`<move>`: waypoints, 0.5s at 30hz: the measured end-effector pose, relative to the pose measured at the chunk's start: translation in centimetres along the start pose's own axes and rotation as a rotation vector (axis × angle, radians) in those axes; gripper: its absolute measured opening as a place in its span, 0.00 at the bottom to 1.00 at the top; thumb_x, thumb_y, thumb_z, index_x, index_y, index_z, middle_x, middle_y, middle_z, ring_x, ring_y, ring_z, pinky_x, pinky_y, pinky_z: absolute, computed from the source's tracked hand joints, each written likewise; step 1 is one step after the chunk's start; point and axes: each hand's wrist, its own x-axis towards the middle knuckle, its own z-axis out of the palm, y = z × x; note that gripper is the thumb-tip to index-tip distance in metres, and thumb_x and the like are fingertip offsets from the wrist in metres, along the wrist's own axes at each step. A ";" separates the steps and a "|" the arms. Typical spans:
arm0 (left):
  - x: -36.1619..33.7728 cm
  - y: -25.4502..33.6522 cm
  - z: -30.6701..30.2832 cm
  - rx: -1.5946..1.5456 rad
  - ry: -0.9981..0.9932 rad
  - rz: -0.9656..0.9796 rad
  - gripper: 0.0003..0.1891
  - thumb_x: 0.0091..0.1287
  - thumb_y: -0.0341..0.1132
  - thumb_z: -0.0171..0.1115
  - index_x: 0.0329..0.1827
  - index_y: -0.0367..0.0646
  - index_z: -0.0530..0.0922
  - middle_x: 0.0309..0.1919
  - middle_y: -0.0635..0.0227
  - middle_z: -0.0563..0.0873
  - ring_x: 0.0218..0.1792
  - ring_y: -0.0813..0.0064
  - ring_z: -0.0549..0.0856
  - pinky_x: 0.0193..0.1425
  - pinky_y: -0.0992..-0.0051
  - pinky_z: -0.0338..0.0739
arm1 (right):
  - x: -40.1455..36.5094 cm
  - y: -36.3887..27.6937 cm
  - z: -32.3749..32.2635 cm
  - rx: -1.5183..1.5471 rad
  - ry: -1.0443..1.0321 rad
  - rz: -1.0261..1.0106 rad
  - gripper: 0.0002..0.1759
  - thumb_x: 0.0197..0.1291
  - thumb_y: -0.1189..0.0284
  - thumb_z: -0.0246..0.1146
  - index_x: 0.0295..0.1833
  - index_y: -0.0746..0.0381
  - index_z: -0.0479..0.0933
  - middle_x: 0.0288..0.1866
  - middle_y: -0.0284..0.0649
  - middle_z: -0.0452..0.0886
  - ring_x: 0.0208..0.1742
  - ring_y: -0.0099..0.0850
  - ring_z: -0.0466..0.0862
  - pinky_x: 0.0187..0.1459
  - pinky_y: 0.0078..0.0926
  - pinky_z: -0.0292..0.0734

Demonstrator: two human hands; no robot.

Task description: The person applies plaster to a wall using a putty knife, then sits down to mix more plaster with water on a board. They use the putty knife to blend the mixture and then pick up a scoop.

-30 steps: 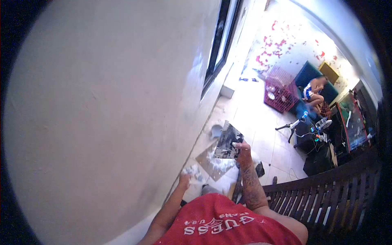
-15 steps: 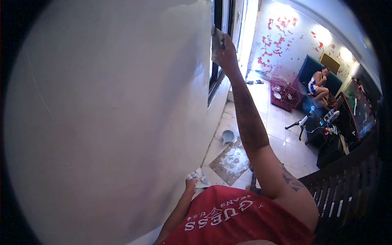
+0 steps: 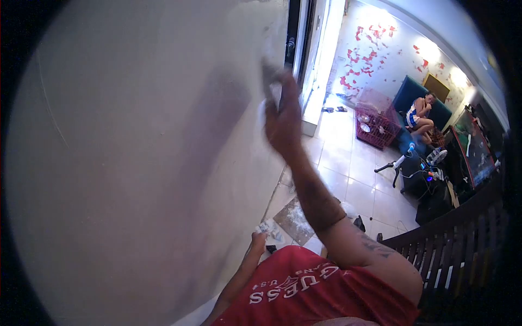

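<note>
**A:** What is the right hand [image 3: 283, 122] doing, just above the centre of the frame?

**B:** It is gripping a flat blade [image 3: 270, 76] and pressing it against the wall [image 3: 136, 163], close beside the dark window frame [image 3: 293, 38]. Blur is hiding exactly how the fingers are lying. I judge it is spreading filler over the surface.

**A:** And the left hand [image 3: 258, 242]?

**B:** It is hanging low at bottom centre, clutching a white-smeared tool [image 3: 269, 228]. Which kind, I cannot tell.

**A:** What is the next stroke calling for?

**B:** Probably keeping the blade flat on the wall and stopping short of the frame.

**A:** Is anything crowding the work?

**B:** The wooden railing [image 3: 451, 255] is running along the lower right, close behind the worker. Below, a spattered board [image 3: 293, 220] is lying on the floor tiles [image 3: 348, 163]. At the upper right another person [image 3: 418, 117] is sitting near a pink cage [image 3: 375, 122], well apart.
</note>
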 end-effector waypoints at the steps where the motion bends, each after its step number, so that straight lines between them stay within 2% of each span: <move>1: -0.8 0.6 0.4 -0.020 0.021 0.013 0.12 0.50 0.24 0.55 0.39 0.37 0.77 0.29 0.65 0.81 0.28 0.67 0.82 0.31 0.67 0.79 | 0.7 3.2 0.0 0.044 0.042 0.084 0.30 0.40 0.91 0.48 0.56 0.67 0.65 0.50 0.55 0.71 0.53 0.50 0.73 0.55 0.42 0.67; 2: -1.6 1.2 1.0 -0.043 0.040 0.023 0.11 0.51 0.24 0.56 0.38 0.38 0.77 0.29 0.65 0.81 0.28 0.67 0.83 0.31 0.67 0.78 | 1.9 6.9 0.4 0.086 0.079 0.169 0.29 0.41 0.90 0.48 0.54 0.68 0.66 0.48 0.56 0.71 0.49 0.52 0.74 0.55 0.42 0.68; 4: -2.7 1.5 2.3 -0.087 0.070 0.042 0.10 0.51 0.25 0.57 0.38 0.40 0.78 0.28 0.66 0.81 0.28 0.68 0.83 0.31 0.67 0.78 | 5.4 11.9 1.2 -0.006 -0.032 -0.039 0.28 0.42 0.88 0.50 0.55 0.69 0.64 0.46 0.57 0.72 0.46 0.53 0.76 0.51 0.43 0.71; 5: -2.7 1.6 2.6 -0.151 0.045 0.105 0.09 0.51 0.24 0.56 0.37 0.38 0.77 0.27 0.66 0.80 0.26 0.69 0.82 0.30 0.67 0.78 | 6.3 13.3 2.1 -0.023 -0.047 0.023 0.27 0.43 0.87 0.49 0.55 0.68 0.65 0.46 0.55 0.72 0.45 0.48 0.76 0.49 0.39 0.72; 7: -2.8 2.4 3.5 -0.085 0.100 0.038 0.09 0.51 0.24 0.55 0.36 0.39 0.77 0.27 0.66 0.81 0.27 0.69 0.82 0.30 0.67 0.78 | 8.3 13.6 3.3 -0.053 -0.067 0.145 0.25 0.45 0.85 0.48 0.54 0.68 0.66 0.46 0.50 0.74 0.44 0.39 0.78 0.45 0.31 0.75; 8: -2.6 2.7 3.6 -0.053 0.128 0.008 0.09 0.51 0.24 0.55 0.36 0.39 0.77 0.28 0.65 0.81 0.27 0.69 0.82 0.31 0.67 0.78 | 8.1 13.5 3.6 0.054 -0.097 0.140 0.23 0.44 0.85 0.51 0.52 0.70 0.66 0.48 0.53 0.73 0.49 0.45 0.77 0.49 0.36 0.73; 10: -3.1 3.5 3.9 -0.086 0.083 0.042 0.09 0.51 0.25 0.55 0.36 0.39 0.77 0.27 0.65 0.81 0.26 0.69 0.82 0.31 0.67 0.78 | 7.1 12.0 4.6 -0.241 0.034 -0.125 0.25 0.43 0.85 0.54 0.53 0.71 0.65 0.52 0.56 0.71 0.53 0.50 0.74 0.53 0.41 0.70; 13: -1.3 1.2 2.5 -0.086 0.042 0.034 0.09 0.52 0.26 0.56 0.36 0.40 0.78 0.28 0.65 0.81 0.27 0.68 0.83 0.31 0.67 0.78 | 5.7 5.1 3.0 -0.225 -0.134 0.085 0.27 0.43 0.84 0.56 0.55 0.72 0.64 0.52 0.58 0.70 0.53 0.53 0.73 0.54 0.46 0.68; 14: -0.5 0.6 2.0 -0.077 0.028 0.029 0.08 0.52 0.27 0.56 0.36 0.40 0.78 0.28 0.65 0.81 0.28 0.68 0.83 0.31 0.67 0.78 | 4.5 3.5 3.2 -0.304 -0.004 -0.149 0.25 0.40 0.81 0.56 0.49 0.70 0.65 0.45 0.56 0.70 0.49 0.56 0.71 0.51 0.49 0.68; 15: -0.5 0.6 2.2 -0.026 0.060 0.053 0.08 0.53 0.28 0.55 0.36 0.41 0.78 0.29 0.62 0.82 0.29 0.67 0.83 0.32 0.67 0.79 | 4.1 0.7 2.6 -0.144 -0.068 -0.007 0.23 0.39 0.81 0.54 0.48 0.70 0.65 0.43 0.56 0.69 0.46 0.56 0.71 0.50 0.51 0.67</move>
